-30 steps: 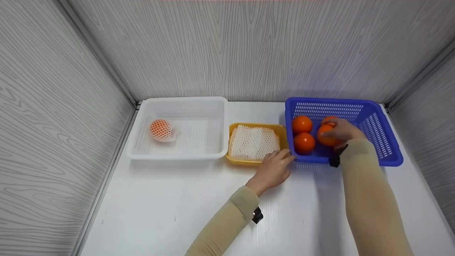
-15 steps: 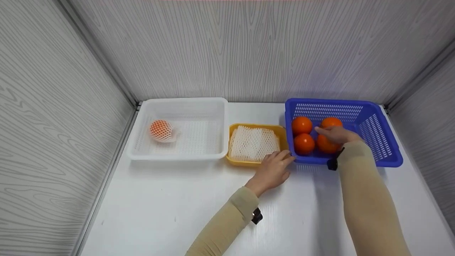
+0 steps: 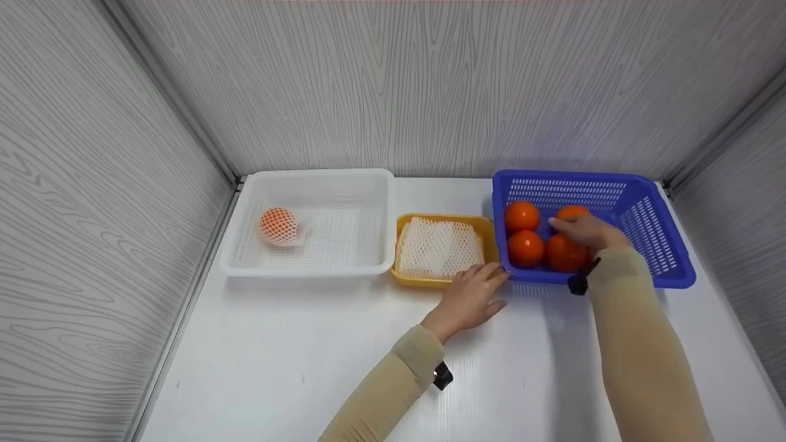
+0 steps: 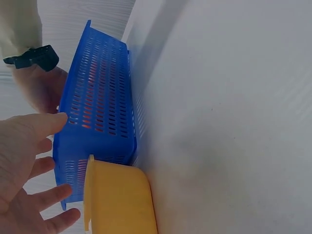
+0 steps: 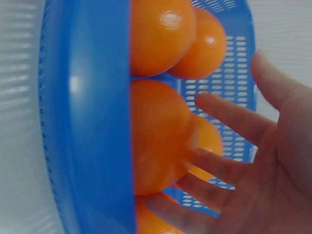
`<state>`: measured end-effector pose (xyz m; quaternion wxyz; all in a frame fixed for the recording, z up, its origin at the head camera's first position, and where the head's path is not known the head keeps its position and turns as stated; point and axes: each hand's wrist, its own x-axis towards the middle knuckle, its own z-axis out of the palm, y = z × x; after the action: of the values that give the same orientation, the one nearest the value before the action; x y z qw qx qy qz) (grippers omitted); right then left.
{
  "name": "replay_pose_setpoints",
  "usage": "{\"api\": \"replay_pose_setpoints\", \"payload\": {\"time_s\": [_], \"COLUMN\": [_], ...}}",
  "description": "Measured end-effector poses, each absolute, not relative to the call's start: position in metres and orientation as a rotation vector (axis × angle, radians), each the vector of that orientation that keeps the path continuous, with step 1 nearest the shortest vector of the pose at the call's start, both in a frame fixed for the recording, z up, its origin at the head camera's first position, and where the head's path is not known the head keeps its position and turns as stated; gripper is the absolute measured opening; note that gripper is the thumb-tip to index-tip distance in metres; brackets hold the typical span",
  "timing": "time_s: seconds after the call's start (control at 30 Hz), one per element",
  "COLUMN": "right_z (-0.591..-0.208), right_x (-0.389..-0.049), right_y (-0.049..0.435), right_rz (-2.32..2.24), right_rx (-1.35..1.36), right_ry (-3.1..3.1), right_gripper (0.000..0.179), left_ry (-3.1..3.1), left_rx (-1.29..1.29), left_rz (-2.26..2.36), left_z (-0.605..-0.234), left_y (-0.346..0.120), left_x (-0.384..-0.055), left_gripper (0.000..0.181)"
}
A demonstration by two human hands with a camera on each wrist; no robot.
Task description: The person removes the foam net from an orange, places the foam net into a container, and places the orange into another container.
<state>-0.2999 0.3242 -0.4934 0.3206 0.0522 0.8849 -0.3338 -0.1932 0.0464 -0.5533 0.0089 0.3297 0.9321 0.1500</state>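
Observation:
My right hand (image 3: 586, 230) reaches into the blue basket (image 3: 654, 227), over several bare oranges. In the right wrist view its fingers are spread, and the fingertips lie right at the side of a large orange (image 5: 161, 139) by the front wall. Two more oranges, one behind (image 3: 522, 216) and one in front (image 3: 525, 248), sit along the basket's left side; another orange (image 3: 572, 210) is partly hidden behind the hand. My left hand (image 3: 468, 301) has its fingers spread at the front right corner of the yellow basket (image 3: 424, 282), with fingertips by the blue basket's corner.
White foam net sleeves (image 3: 439, 245) lie in the yellow basket. At the left, a white basket (image 3: 310, 270) holds one orange in a foam net (image 3: 279, 226). Wood-grain panels (image 3: 430, 86) close off the back and sides of the white table (image 3: 276, 350).
The front right orange has moved down and toward the basket's front; my right hand's grip on it has loosened. My left thumb has spread outward. The baskets stay put.

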Motion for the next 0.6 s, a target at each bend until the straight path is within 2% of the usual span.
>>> {"api": "replay_pose_setpoints", "payload": {"time_s": [0.1,0.17,0.6], "right_z": [-0.488,-0.484,-0.47], "right_x": [-0.297,-0.295,-0.278], "right_y": [0.32,0.315,0.268], "right_rz": [-0.801,-0.74,-0.819], "right_rx": [0.052,0.004,-0.167], "right_ry": [2.47,2.544,2.706], "right_gripper": [0.074,0.073,0.082], "left_ry": [2.904,2.907,3.021], "left_rx": [1.019,1.012,0.939], "left_rz": [0.51,0.541,0.7], "left_z": [-0.551,-0.549,-0.528], "left_y": [0.042,0.038,-0.007], "left_x": [-0.192,-0.192,-0.2], "left_gripper": [0.054,0.053,0.051]}}
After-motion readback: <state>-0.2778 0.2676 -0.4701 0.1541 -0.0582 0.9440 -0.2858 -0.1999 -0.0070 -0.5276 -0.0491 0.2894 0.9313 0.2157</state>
